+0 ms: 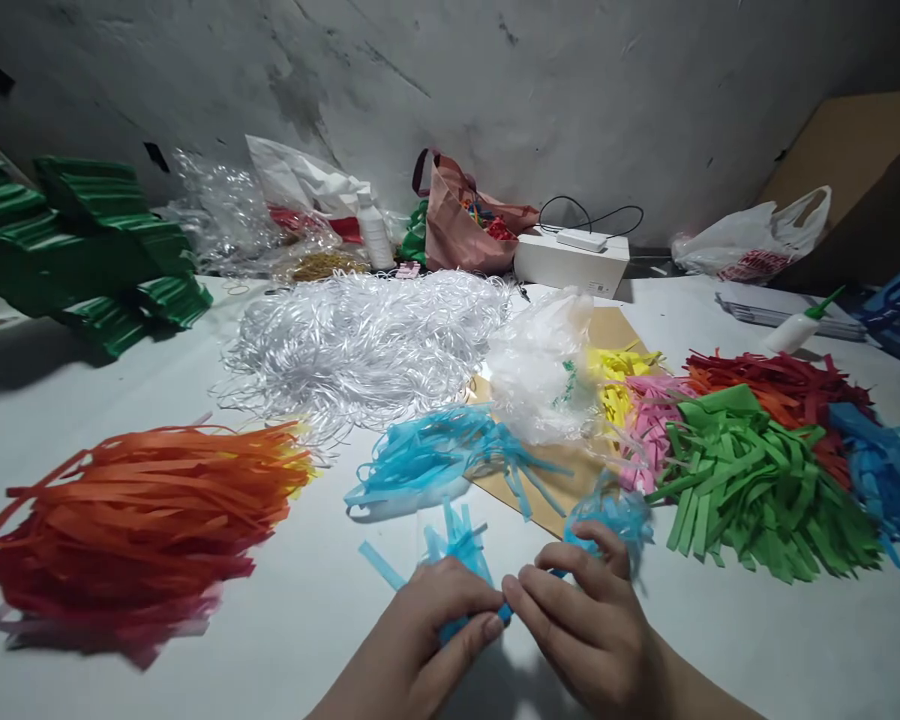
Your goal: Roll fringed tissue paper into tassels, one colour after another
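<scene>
A light-blue fringed paper tassel is held between my two hands, low in the middle of the head view. My left hand (439, 635) pinches its narrow twisted middle between thumb and forefinger, and loose blue strips (461, 540) fan out beyond the knuckles. My right hand (596, 620) has its fingers curled around the other side, close to the left fingertips. More blue fringe (611, 515) sticks out behind the right fingers. Part of the tassel is hidden by both hands. Just beyond lies another light-blue tassel bundle (427, 450), partly on a brown cardboard sheet (525, 490).
Orange and red fringe (142, 490) is piled at left. Green fringe (769, 480) lies at right among pink, yellow, red and blue bundles. Behind are white string (367, 340), a clear plastic bag (544, 370), a glue bottle (802, 325) and a white box (570, 265).
</scene>
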The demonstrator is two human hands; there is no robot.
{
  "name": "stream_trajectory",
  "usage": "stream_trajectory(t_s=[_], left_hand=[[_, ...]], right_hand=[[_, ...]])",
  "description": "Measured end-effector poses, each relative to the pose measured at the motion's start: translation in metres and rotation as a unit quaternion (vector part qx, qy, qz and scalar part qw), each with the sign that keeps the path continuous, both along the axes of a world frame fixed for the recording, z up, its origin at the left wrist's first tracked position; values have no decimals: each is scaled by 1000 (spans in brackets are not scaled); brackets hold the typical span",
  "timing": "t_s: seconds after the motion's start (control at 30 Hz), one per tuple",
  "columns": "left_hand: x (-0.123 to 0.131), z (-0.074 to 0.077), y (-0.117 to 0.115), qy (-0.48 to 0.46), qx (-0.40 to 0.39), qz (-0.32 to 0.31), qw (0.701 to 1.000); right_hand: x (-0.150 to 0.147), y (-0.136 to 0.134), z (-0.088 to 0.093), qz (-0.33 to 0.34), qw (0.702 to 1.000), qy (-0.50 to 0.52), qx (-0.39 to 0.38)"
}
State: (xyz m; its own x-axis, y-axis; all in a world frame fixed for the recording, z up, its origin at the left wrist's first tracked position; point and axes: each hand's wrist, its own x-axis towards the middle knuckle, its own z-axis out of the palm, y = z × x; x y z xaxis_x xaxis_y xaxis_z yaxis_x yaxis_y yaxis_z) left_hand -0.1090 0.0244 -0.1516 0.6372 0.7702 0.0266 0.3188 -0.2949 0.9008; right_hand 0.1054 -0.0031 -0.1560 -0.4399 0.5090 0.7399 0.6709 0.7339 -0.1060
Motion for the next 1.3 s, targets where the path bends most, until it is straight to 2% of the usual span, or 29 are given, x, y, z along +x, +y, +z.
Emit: stream_trajectory(t_s=[0.03,0.1,0.17,0.2,0.33,0.47,0.67,0.83,0.97,1.13,1.23,1.3], left_hand=[[2,2,-1,-21,-84,6,996],[7,5,-1,-72,-245,16,967],[16,7,0,-133,-345,15,929],[22,8,1,-163,-362,10,918],[46,13,8,-245,-345,23,906],[68,17,16,-276,-321,53,904],[88,-4,33,-288,-308,35,906],[85,-13,33,-278,-298,91,909],[76,-13,32,-231,-241,89,939],[65,-11,40,-151,-70,22,986],[61,-3,46,-147,71,10,987],[60,2,49,-155,149,-30,976]], right_hand=[[1,-1,4,3,1000,13,7],[3,-2,10,11,999,48,5],[5,-1,14,25,996,87,-12],[7,-1,16,32,993,107,-23],[17,2,22,26,982,183,-48],[30,7,22,17,977,206,-60],[40,13,9,-6,947,296,-121],[36,14,3,40,934,309,-173],[33,16,-1,45,940,295,-165],[35,20,-4,2,963,247,-104],[36,20,-7,-18,974,219,-56],[36,20,-11,-37,975,214,-45]])
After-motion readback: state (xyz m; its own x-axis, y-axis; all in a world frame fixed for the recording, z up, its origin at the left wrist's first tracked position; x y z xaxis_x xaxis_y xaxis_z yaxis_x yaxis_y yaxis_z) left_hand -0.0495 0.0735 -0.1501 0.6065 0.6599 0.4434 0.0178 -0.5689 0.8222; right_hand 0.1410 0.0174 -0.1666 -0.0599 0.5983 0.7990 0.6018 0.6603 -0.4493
